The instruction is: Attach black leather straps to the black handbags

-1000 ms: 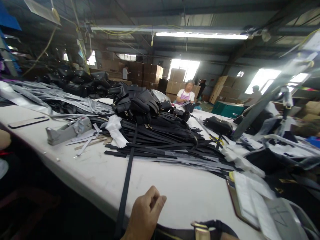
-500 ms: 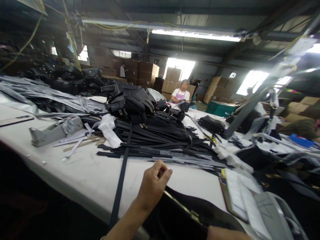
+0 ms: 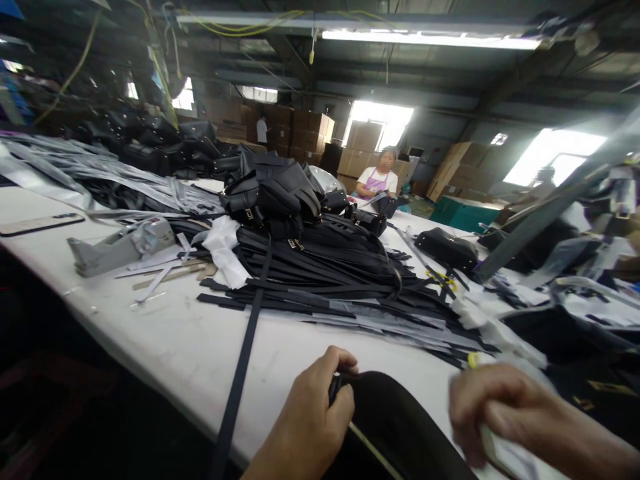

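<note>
My left hand (image 3: 320, 407) is closed on the upper corner of a black bag (image 3: 395, 407), thumb and fingers pinching its edge near a small dark tab. A brass zipper line (image 3: 373, 448) runs down the bag from beneath that thumb. To the right, clear of the bag's corner, my right hand (image 3: 500, 410) is smeared by motion with its fingers bent downward. White sheets (image 3: 507, 457) show under it, and whether it holds anything is hidden. A long black strap (image 3: 245, 360) lies across the table edge left of my left hand.
Bundled black straps (image 3: 320, 267) cover the table's middle, with black bags (image 3: 275, 190) piled on them. A grey tape dispenser (image 3: 123, 247) and a phone (image 3: 43, 225) lie left. Yellow-handled scissors (image 3: 443, 279) lie right. Across the table sits a co-worker (image 3: 379, 180).
My right hand has risen from the bag at the bottom edge to above the white sheets on the right. My left hand now grips the bag's corner, lower in view.
</note>
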`<state>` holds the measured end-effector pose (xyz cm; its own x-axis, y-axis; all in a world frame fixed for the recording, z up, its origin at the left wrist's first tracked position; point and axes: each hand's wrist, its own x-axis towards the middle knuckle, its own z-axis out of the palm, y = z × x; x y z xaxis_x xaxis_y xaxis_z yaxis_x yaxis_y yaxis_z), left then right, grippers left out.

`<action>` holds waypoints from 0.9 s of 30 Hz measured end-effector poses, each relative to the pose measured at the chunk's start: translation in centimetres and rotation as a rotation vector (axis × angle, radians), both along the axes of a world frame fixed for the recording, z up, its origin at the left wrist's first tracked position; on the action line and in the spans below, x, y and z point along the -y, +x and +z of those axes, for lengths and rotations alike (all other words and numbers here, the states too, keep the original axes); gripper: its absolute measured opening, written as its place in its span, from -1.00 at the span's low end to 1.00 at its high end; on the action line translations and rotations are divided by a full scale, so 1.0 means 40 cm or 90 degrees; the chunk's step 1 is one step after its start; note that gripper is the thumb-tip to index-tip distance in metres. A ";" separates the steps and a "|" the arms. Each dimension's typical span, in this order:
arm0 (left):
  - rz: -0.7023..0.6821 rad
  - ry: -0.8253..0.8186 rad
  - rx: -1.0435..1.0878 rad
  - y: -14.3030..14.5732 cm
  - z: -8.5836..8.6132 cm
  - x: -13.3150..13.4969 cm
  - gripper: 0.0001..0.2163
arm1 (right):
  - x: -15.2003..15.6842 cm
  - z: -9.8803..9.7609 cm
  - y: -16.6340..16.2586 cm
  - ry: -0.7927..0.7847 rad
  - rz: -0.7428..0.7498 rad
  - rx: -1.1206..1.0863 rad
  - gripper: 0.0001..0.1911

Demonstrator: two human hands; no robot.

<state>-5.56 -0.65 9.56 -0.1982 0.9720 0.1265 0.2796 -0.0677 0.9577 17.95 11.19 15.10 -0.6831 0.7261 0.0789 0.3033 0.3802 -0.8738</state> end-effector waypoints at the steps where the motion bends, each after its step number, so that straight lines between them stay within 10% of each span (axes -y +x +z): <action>1: -0.003 0.001 -0.005 0.003 -0.001 0.001 -0.77 | -0.044 0.000 -0.041 -0.072 0.071 0.091 -0.57; 6: -0.020 0.030 0.006 -0.005 -0.020 0.002 -0.77 | -0.232 -0.114 -0.291 0.250 0.075 0.350 -0.76; 13: -0.013 0.035 0.072 -0.033 -0.048 -0.004 -0.48 | -0.295 -0.302 -0.431 0.362 0.019 0.458 -0.68; 27: 0.082 -0.036 0.211 -0.106 -0.099 0.011 -0.45 | -0.348 -0.310 -0.432 0.276 0.032 0.433 -0.74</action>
